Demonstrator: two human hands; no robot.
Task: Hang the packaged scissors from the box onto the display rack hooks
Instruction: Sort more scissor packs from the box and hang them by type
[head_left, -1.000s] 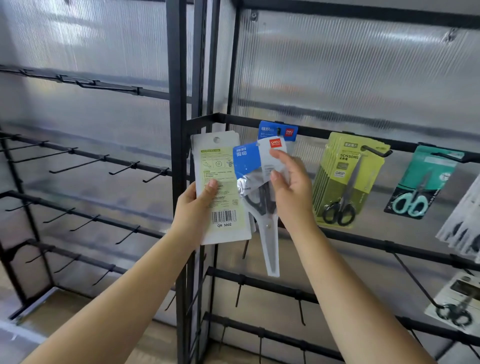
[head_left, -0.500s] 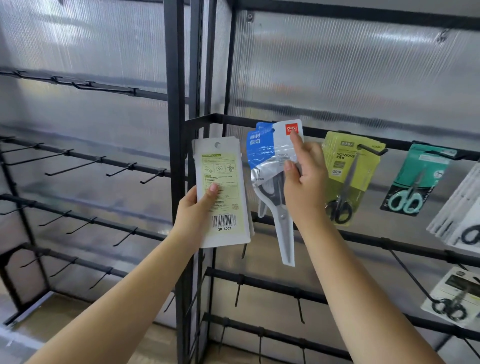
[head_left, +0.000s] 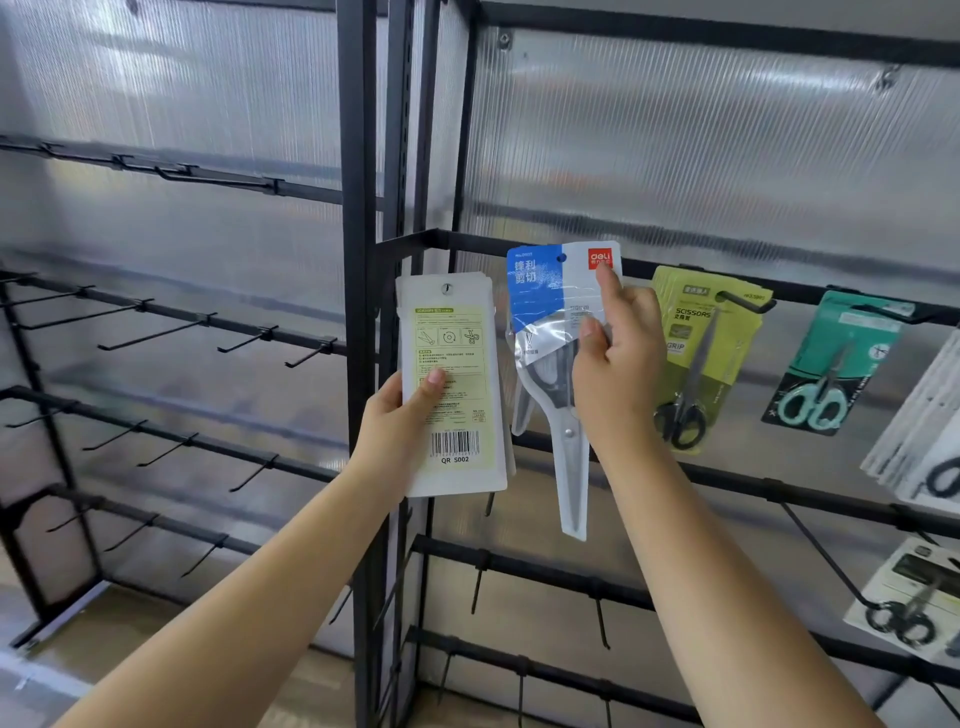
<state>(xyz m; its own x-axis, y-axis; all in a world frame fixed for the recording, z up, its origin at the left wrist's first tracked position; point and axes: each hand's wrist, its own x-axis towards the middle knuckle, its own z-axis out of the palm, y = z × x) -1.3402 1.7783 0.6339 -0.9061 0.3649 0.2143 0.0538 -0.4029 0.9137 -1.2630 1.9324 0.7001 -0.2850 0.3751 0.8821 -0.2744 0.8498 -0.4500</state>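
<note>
My right hand (head_left: 618, 364) pinches a blue-and-white packaged scissors (head_left: 550, 332) and holds its top up against the black rail of the display rack (head_left: 467, 241). The pack's hang hole sits at a hook tip near its upper edge. My left hand (head_left: 400, 421) grips a small stack of white-and-yellow scissor packs (head_left: 457, 415), backs facing me, just left of the blue pack. The box is out of view.
A yellow-green scissors pack (head_left: 701, 358) and a teal one (head_left: 841, 364) hang on hooks to the right, with more packs at the right edge. Bare hooks (head_left: 150, 332) line the rack's left section and the lower rails. A black upright post (head_left: 358, 364) stands between the sections.
My right hand has lifted the blue pack up and to the right, from in front of the rack to the rail's hook. My left hand with its stack has stayed about where it was.
</note>
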